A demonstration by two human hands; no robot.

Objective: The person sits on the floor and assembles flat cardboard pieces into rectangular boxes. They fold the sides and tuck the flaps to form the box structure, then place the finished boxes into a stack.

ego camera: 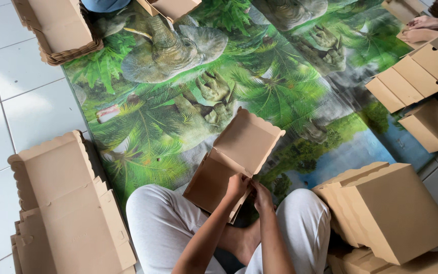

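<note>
A half-folded box [234, 160] sits on the mat [290, 96] before the knees, flat blanks [69, 213] left, folded boxes [391, 210] right.

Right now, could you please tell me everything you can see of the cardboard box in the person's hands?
The cardboard box is plain brown, half folded, its scallop-edged lid open and tilted away. It hangs above the jungle-print mat, between the person's knees. The left hand and right hand pinch its near corner flap.
</note>
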